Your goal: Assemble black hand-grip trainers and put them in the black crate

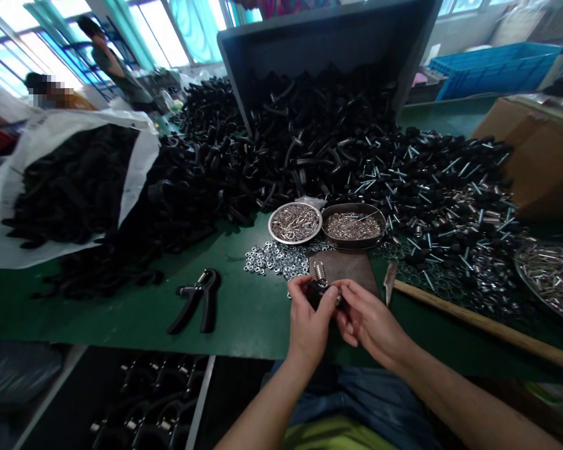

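My left hand and my right hand meet over the near edge of the green table. Both pinch a small black part with a metal coil spring standing out of its top. The fingers of both hands are closed round it, and most of the part is hidden by them. Under the hands lies a dark brown pad. A finished black hand gripper lies on the table to the left of my hands.
A big heap of black handles spills from a tipped grey bin. Two metal dishes hold small metal parts. Loose washers, a wooden stick, a white bag, a cardboard box. People stand far left.
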The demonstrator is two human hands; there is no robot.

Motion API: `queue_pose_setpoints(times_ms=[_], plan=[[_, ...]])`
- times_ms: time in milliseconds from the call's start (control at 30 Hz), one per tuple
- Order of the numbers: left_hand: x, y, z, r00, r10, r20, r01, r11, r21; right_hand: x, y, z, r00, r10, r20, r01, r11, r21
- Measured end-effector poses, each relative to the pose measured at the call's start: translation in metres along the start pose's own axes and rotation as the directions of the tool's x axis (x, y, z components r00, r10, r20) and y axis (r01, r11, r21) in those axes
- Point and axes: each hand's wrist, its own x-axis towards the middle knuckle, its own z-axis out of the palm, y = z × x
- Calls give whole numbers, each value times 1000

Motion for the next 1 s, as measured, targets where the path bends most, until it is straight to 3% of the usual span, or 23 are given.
queue_pose_setpoints(times_ms=[67, 100, 167, 233, 267, 333, 400, 433, 500, 700, 867, 1000], plan=[[2, 0, 1, 997, 66, -47, -56, 981, 183, 5, 7, 2, 996, 81, -43, -72, 983, 168], [3, -1, 1, 997, 74, -18, -67, 965, 254, 8, 9, 0, 993, 107, -46, -98, 981, 166], [8, -3, -1, 995, 52, 85, -80, 927, 366, 16, 9, -10, 990, 138, -11, -139, 990, -17], [14, -6, -3, 984, 37, 177, -117, 877, 466, 28, 1, -24, 997, 83, 6, -74, 920, -384], [16, -8, -4, 975, 45, 217, -154, 841, 518, 36, -7, -31, 1000, -2, 1, 2, 820, -573], [19, -12, -5, 952, 94, 290, -259, 749, 610, 58, -28, -40, 966, -255, 34, 162, 500, -851], [19, -14, -3, 918, 164, 361, -377, 641, 668, 86, -51, -38, 882, -440, 170, 263, 159, -952], [19, -15, -2, 899, 194, 392, -426, 594, 682, 101, -62, -33, 843, -475, 253, 285, -5, -959], [17, -15, -1, 870, 229, 437, -488, 533, 692, 133, -77, -18, 815, -485, 318, 300, -116, -947], [15, -17, -3, 857, 236, 458, -507, 544, 668, 200, -89, 26, 804, -372, 464, 384, -271, -883], [16, -21, -4, 855, 250, 454, -510, 566, 648, 210, -88, 40, 819, -331, 469, 381, -298, -875], [17, -20, -4, 852, 241, 465, -512, 564, 648, 204, -92, 38, 821, -379, 427, 355, -246, -902]])
